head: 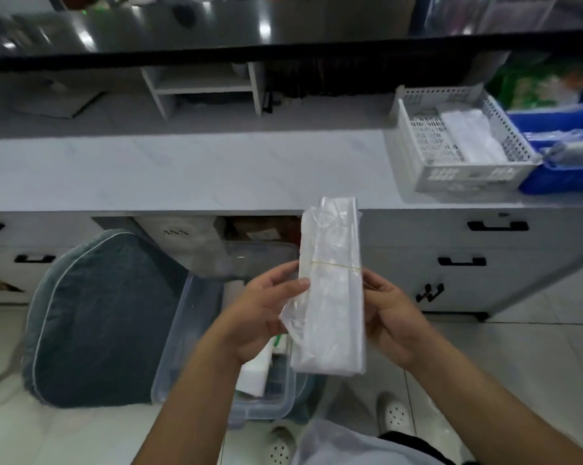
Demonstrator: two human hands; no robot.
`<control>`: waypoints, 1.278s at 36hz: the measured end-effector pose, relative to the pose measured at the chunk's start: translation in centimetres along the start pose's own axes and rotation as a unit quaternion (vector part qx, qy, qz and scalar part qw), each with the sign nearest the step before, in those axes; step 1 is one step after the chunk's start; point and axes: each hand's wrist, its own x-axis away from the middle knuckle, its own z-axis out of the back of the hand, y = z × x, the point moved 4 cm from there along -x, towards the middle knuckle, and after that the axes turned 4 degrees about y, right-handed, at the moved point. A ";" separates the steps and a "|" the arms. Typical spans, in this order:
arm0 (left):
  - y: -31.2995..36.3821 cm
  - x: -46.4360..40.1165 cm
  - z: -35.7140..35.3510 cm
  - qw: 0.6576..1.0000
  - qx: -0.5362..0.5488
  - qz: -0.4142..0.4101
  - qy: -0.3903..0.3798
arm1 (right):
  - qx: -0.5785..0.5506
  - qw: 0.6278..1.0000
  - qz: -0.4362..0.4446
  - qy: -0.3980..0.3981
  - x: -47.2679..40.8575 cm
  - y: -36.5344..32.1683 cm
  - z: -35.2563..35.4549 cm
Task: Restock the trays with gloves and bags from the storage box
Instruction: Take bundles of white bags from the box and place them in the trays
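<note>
A bundle of clear plastic bags (332, 290), bound by a thin yellow rubber band, stands upright in front of me. My left hand (263, 313) grips its left edge and my right hand (391, 317) holds its right edge. Below them on the floor sits the clear storage box (196, 317), open, with white packs inside. At the right end of the counter stands a white perforated tray (451, 152) holding folded white bags, with a blue tray (565, 176) beside it.
A pale marble-look counter (182, 172) runs across the view, with drawers under it. A grey cushioned stool (98, 317) stands left of the box. A small white shelf unit (203, 85) sits at the back. My feet in white shoes are on the tiled floor.
</note>
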 end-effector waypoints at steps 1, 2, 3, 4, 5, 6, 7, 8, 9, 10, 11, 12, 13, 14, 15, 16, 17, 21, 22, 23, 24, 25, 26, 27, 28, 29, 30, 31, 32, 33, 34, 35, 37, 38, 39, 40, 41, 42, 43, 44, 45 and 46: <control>-0.5 -0.8 -1.3 1.000 0.000 0.002 0.007 | 0.015 1.000 -0.004 0.004 0.1 -0.7 1.3; -0.9 -1.6 -2.6 1.000 -0.001 0.006 0.022 | 0.033 0.999 -0.006 0.008 0.1 -1.6 2.7; -1.4 -2.5 -4.0 0.999 -0.001 0.014 0.035 | 0.053 0.998 -0.009 0.012 0.2 -2.6 4.3; -1.9 -3.2 -5.5 0.999 0.003 0.023 0.041 | 0.073 0.997 -0.015 0.016 0.2 -3.5 6.0; -2.3 -4.0 -7.1 0.999 0.009 0.031 0.039 | 0.088 0.996 -0.023 0.016 0.2 -4.4 7.8; -2.8 -4.8 -8.7 0.999 0.011 0.036 0.034 | 0.101 0.994 -0.027 0.010 0.2 -5.4 9.7; -3.1 -5.6 -10.3 0.999 0.007 0.037 0.029 | 0.111 0.993 -0.027 -0.001 0.1 -6.3 11.7; -3.3 -6.5 -11.8 0.999 0.002 0.036 0.023 | 0.118 0.993 -0.025 -0.013 0.0 -7.3 13.6; -3.5 -7.4 -13.3 0.999 -0.005 0.035 0.016 | 0.120 0.992 -0.026 -0.024 0.0 -8.2 15.4; -3.6 -8.3 -14.8 0.999 -0.013 0.035 0.006 | 0.117 0.992 -0.027 -0.031 0.0 -9.0 17.2; -3.7 -9.2 -16.2 0.999 -0.024 0.034 -0.004 | 0.112 0.993 -0.028 -0.033 -0.1 -9.7 18.8; -3.7 -10.1 -17.6 0.999 -0.032 0.032 -0.014 | 0.107 0.993 -0.027 -0.029 -0.2 -10.4 20.3; -3.7 -11.0 -19.0 0.999 -0.036 0.029 -0.024 | 0.103 0.994 -0.024 -0.023 -0.4 -11.2 21.8; -3.5 -11.9 -20.4 0.998 -0.034 0.025 -0.038 | 0.099 0.995 -0.018 -0.014 -0.5 -11.9 23.1; -3.2 -12.7 -21.8 0.998 -0.029 0.020 -0.058 | 0.093 0.996 -0.011 -0.006 -0.5 -12.7 24.3; -2.9 -13.6 -23.2 0.996 -0.026 0.017 -0.086 | 0.083 0.997 -0.003 0.001 -0.6 -13.6 25.4; -2.5 -14.3 -24.6 0.993 -0.028 0.015 -0.116 | 0.069 0.998 0.003 0.007 -0.6 -14.4 26.5; -2.0 -16.6 -28.5 0.979 -0.030 0.022 -0.201 | 0.033 0.999 0.026 0.017 -0.3 -17.5 30.1; -2.0 -17.0 -29.3 0.977 -0.023 0.023 -0.211 | 0.026 0.999 0.032 0.027 -0.3 -18.1 30.9; -2.1 -17.4 -30.1 0.974 -0.017 0.025 -0.223 | 0.021 0.998 0.038 0.038 -0.3 -18.8 31.5; -2.2 -17.8 -31.0 0.972 -0.015 0.026 -0.232 | 0.021 0.998 0.046 0.048 -0.3 -19.4 32.1; -2.3 -18.2 -31.8 0.971 -0.023 0.027 -0.235 | 0.025 0.997 0.055 0.057 -0.3 -19.9 32.5; -2.2 -18.8 -32.6 0.972 -0.037 0.024 -0.231 | 0.030 0.995 0.063 0.067 -0.4 -20.5 33.0; -2.0 -19.3 -33.3 0.974 -0.054 0.020 -0.221 | 0.034 0.994 0.070 0.078 -0.6 -21.0 33.4; -1.7 -19.9 -33.9 0.975 -0.069 0.016 -0.210 | 0.035 0.992 0.077 0.088 -0.7 -21.6 33.8; -1.3 -20.6 -34.6 0.976 -0.079 0.013 -0.201 | 0.034 0.991 0.085 0.097 -0.9 -22.1 34.1; -0.9 -21.2 -35.2 0.977 -0.088 0.010 -0.193 | 0.033 0.990 0.093 0.104 -1.2 -22.7 34.5; -0.4 -21.9 -35.8 0.978 -0.102 0.001 -0.181 | 0.034 0.988 0.103 0.110 -1.4 -23.3 34.8; 0.2 -22.6 -36.4 0.978 -0.125 -0.013 -0.164 | 0.036 0.986 0.114 0.118 -1.8 -24.1 35.1; 0.7 -23.4 -37.0 0.977 -0.150 -0.029 -0.148 | 0.039 0.983 0.126 0.127 -2.2 -24.9 35.4; 1.2 -24.3 -37.6 0.975 -0.172 -0.043 -0.135 | 0.041 0.980 0.138 0.135 -2.6 -25.7 35.8; 1.7 -25.3 -38.1 0.973 -0.188 -0.055 -0.126 | 0.043 0.978 0.148 0.142 -3.1 -26.5 36.1; 2.6 -27.4 -39.0 0.968 -0.212 -0.080 -0.109 | 0.050 0.974 0.166 0.145 -4.2 -28.2 36.7; 3.1 -28.5 -39.5 0.965 -0.224 -0.094 -0.102 | 0.058 0.973 0.172 0.144 -4.9 -29.0 37.0; 3.5 -29.6 -40.0 0.961 -0.235 -0.106 -0.098 | 0.070 0.971 0.177 0.144 -5.5 -29.8 37.3; 4.0 -30.6 -40.5 0.958 -0.243 -0.114 -0.097 | 0.081 0.970 0.178 0.146 -6.2 -30.7 37.7; 4.5 -31.6 -41.0 0.956 -0.247 -0.120 -0.099 | 0.091 0.969 0.175 0.148 -6.8 -31.6 38.0; 5.1 -32.6 -41.6 0.955 -0.250 -0.124 -0.105 | 0.098 0.969 0.171 0.148 -7.4 -32.6 38.4; 5.7 -33.7 -42.1 0.953 -0.250 -0.128 -0.114 | 0.103 0.969 0.168 0.148 -7.9 -33.6 38.8; 6.2 -34.7 -42.6 0.952 -0.248 -0.131 -0.125 | 0.107 0.969 0.165 0.150 -8.3 -34.7 39.2; 6.6 -35.7 -43.1 0.951 -0.243 -0.132 -0.136 | 0.111 0.969 0.161 0.154 -8.7 -35.8 39.6; 7.1 -36.6 -43.7 0.951 -0.237 -0.132 -0.148 | 0.115 0.969 0.155 0.155 -9.1 -36.8 40.1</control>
